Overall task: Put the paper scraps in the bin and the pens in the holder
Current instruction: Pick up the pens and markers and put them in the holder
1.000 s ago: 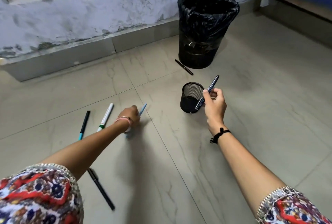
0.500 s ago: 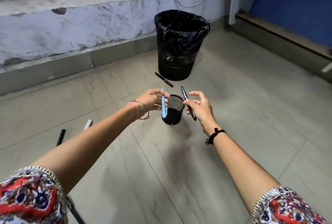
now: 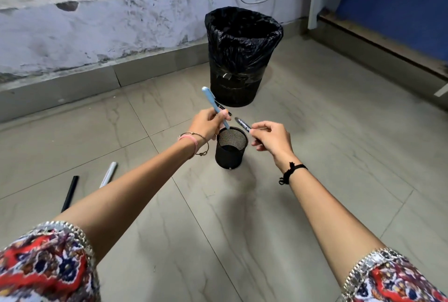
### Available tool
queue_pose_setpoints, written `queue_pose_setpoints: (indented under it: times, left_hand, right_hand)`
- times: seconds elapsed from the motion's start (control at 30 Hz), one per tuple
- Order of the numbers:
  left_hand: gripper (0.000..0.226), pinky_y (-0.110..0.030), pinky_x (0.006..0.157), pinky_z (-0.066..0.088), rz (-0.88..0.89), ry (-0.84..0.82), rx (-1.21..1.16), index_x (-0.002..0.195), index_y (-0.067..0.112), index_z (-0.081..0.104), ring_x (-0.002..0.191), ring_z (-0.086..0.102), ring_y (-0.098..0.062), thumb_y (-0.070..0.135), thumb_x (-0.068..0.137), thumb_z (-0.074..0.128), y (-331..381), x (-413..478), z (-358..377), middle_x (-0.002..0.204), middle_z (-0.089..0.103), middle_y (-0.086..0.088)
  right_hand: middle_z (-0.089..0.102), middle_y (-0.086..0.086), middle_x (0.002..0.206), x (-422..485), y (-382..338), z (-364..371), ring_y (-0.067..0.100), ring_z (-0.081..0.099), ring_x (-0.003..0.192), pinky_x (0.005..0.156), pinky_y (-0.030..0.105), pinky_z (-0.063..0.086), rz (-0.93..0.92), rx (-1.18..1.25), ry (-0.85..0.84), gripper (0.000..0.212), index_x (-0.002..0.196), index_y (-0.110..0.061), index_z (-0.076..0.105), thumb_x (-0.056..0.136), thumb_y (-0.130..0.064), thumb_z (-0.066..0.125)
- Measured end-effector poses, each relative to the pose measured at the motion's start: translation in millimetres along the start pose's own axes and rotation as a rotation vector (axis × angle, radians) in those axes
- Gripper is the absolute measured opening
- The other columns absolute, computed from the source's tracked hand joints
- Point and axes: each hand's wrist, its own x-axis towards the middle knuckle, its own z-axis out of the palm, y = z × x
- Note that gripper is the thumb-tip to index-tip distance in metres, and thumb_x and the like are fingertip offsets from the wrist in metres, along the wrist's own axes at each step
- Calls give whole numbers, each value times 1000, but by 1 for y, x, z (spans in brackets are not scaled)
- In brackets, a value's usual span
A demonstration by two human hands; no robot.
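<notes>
A black mesh pen holder (image 3: 230, 156) stands on the tiled floor between my hands. My left hand (image 3: 208, 123) grips a light blue pen (image 3: 212, 101), tilted, with its lower tip at the holder's rim. My right hand (image 3: 272, 138) pinches a dark pen (image 3: 243, 124) just above the holder's right rim. Behind them stands a bin (image 3: 240, 59) lined with a black bag. A black pen (image 3: 224, 109) lies at the bin's foot, mostly hidden by my left hand. No paper scraps are in view.
A white pen (image 3: 109, 174) and a black pen (image 3: 70, 192) lie on the floor to the left, partly hidden under my left forearm. A grey skirting and stained wall (image 3: 97, 30) run behind. A blue panel (image 3: 392, 3) and a raised sill stand at right.
My left hand picked the blue pen off the floor and carried it over to the holder, tilting it tip-down at the rim. My right hand lowered the dark pen toward the holder.
</notes>
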Motion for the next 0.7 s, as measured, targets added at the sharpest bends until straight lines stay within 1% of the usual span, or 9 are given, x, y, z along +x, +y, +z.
queue_pose_setpoints:
  times: [0.1, 0.17, 0.23, 0.3, 0.37, 0.43, 0.5, 0.57, 0.7]
  left_hand:
    - [35, -30, 56, 39, -63, -10, 213, 98, -1, 65, 59, 45, -22, 29, 94, 49, -13, 6, 8, 57, 44, 0]
    - [35, -30, 56, 37, -117, -16, 297, 99, -3, 63, 58, 48, -26, 29, 93, 51, -20, 8, 13, 60, 51, -5]
    - [32, -29, 54, 38, -156, 2, 293, 102, -4, 62, 61, 54, -29, 25, 92, 53, -26, 11, 15, 76, 66, -18]
    - [28, -26, 54, 41, -183, 26, 248, 106, -2, 61, 56, 55, -20, 21, 91, 54, -31, 12, 16, 82, 68, -20]
    - [24, -18, 44, 43, -192, 48, 182, 110, 3, 56, 39, 53, -3, 16, 90, 56, -35, 10, 13, 70, 65, -8]
    - [27, -14, 33, 40, -201, 69, 128, 114, 9, 51, 32, 51, 1, 13, 88, 58, -38, 4, 10, 62, 58, 1]
    - [27, -14, 34, 39, -204, 67, 96, 112, 10, 50, 40, 53, -3, 12, 87, 60, -41, -4, 4, 62, 58, 1]
    - [22, -14, 36, 40, -211, 68, 72, 107, 11, 51, 38, 54, -1, 11, 87, 60, -44, -12, -3, 63, 58, 1]
    - [7, -15, 41, 43, -267, 84, 77, 93, 13, 55, 32, 53, 5, 9, 88, 56, -54, -35, -30, 65, 59, 1]
  right_hand:
    - [66, 7, 65, 5, -1, 3, 17, 63, 51, 53, 27, 56, 37, -190, -22, 12, 69, -14, 68, 75, -4, 71]
    - [67, 10, 66, 10, -3, 6, 22, 65, 53, 65, 34, 61, 91, -182, -40, 21, 60, -15, 66, 74, -1, 69]
    - [67, 10, 69, 13, -5, 10, 23, 66, 55, 73, 37, 61, 125, -117, -39, 21, 61, -12, 66, 75, 2, 66]
    - [66, 8, 71, 12, -6, 12, 23, 67, 56, 74, 37, 61, 124, -34, -13, 13, 73, -8, 67, 77, 4, 62]
    - [65, 8, 73, 7, -4, 13, 20, 65, 55, 68, 33, 62, 86, 51, 30, 13, 88, -5, 64, 79, 3, 59]
    - [63, 8, 79, 0, 0, 11, 16, 61, 53, 56, 27, 60, -8, 57, 78, 14, 93, -5, 64, 82, 1, 58]
    - [63, 6, 79, -7, 5, 11, 14, 58, 50, 52, 24, 55, -127, -30, 94, 10, 87, -9, 65, 83, -3, 59]
    - [63, 1, 74, -14, 7, 14, 13, 56, 45, 53, 24, 54, -219, -124, 62, 7, 83, -11, 67, 83, -8, 60]
    - [62, 2, 70, -30, 9, 40, 12, 57, 47, 48, 17, 51, -296, -153, -118, 5, 84, -8, 69, 83, -8, 64]
